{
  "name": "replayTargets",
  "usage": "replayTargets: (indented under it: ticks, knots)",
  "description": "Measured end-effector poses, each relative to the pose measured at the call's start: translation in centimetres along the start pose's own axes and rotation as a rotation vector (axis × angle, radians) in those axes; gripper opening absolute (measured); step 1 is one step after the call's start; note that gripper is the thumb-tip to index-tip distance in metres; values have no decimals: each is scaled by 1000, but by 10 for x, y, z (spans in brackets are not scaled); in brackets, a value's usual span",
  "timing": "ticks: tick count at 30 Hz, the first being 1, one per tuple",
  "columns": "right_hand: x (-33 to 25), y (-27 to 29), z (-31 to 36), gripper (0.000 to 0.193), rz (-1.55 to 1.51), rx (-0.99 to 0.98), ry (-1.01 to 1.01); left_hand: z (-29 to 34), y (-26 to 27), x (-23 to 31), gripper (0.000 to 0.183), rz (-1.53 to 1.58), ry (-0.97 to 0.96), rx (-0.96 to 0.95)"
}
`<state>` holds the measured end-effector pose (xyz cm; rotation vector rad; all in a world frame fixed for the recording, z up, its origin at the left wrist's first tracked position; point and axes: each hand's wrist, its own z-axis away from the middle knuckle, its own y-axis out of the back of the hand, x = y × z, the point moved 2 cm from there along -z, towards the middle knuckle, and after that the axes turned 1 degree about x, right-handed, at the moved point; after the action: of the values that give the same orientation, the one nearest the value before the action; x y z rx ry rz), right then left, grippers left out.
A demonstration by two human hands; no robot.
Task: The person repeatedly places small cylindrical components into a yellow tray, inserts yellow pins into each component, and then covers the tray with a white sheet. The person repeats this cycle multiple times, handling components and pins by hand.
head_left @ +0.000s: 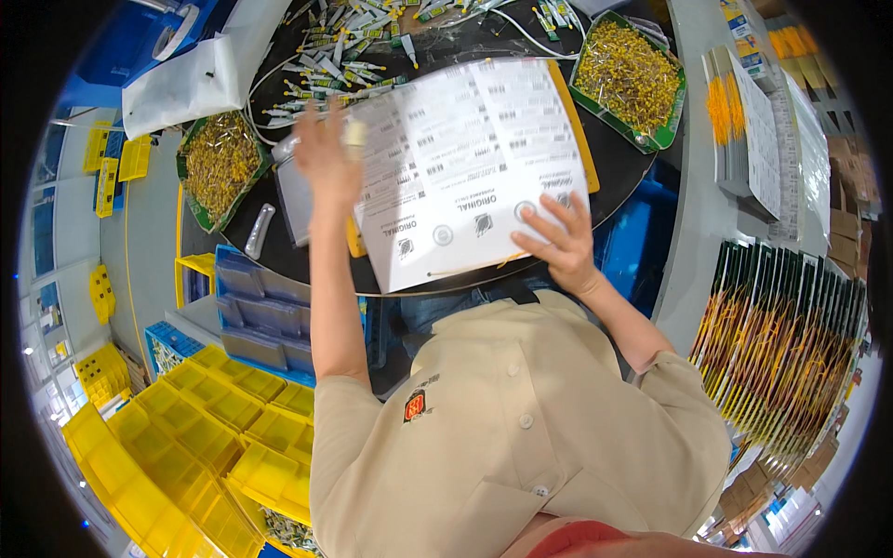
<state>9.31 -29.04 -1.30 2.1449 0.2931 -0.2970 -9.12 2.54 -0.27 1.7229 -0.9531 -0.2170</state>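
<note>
A large white printed sheet (465,177), with rows of small labels and bigger marks along its near edge, lies over the dark round table. Its far edge bends upward a little. My right hand (563,244) rests on the sheet's near right corner, fingers spread and lying flat. At the sheet's left edge is my left hand (326,153), somewhat blurred, its fingers stretched out and apart. A cream-coloured cap-like piece (354,136) shows at its thumb side; I cannot tell whether it is worn or held. Yellow board edges (579,130) show from under the sheet.
Small tubes (339,60) are heaped at the table's back. Green trays of yellow-tipped pieces stand left (197,209) and right (665,126). A grey-handled tool (260,231) lies at the left rim. Yellow bins (177,428) stand lower left; bundled green-topped strips (781,335) are at right.
</note>
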Motion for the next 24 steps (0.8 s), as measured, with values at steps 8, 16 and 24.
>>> replayTargets:
  ticks: [8, 16, 24]
  knots:
    - [19, 5, 13, 26, -255, -372, 85, 22, -59, 50, 66, -159, -85, -348]
    - [328, 40, 61, 35, -1151, 836, -1501, 26, -56, 44, 65, -106, -88, -344]
    - [373, -22, 133, 34, -1151, 811, -1537, 28, -54, 22, 60, -92, -190, -316]
